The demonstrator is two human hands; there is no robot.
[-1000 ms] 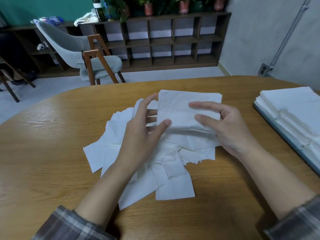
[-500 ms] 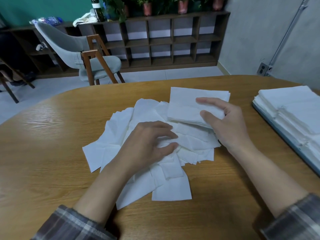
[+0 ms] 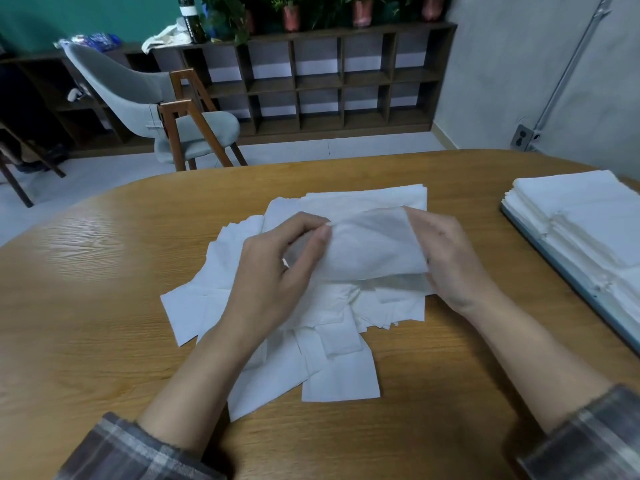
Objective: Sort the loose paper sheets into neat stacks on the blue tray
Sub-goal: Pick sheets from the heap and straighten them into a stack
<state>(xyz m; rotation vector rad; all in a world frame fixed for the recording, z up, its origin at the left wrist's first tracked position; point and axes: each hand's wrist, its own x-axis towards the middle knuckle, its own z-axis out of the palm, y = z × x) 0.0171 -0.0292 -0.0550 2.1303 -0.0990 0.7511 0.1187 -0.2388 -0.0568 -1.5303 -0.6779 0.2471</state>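
A messy pile of loose white paper sheets (image 3: 322,344) lies on the middle of the wooden table (image 3: 104,306). Above the pile, a thin white sheet (image 3: 374,244) is stretched between both hands. My left hand (image 3: 277,271) pinches its left edge with thumb and fingers. My right hand (image 3: 450,258) grips its right edge. A squared-up bundle of sheets (image 3: 367,197) lies just behind the lifted sheet. At the right edge, the blue tray (image 3: 568,278) carries neat white stacks (image 3: 588,216).
A grey chair with wooden legs (image 3: 173,126) stands beyond the table's far edge. A dark cubby shelf (image 3: 329,81) with potted plants on top lines the back wall. Bare wood shows at the left and front of the table.
My left hand rose off the pile with one sheet pinched in it. My right hand left the squared bundle and took that sheet's other edge.
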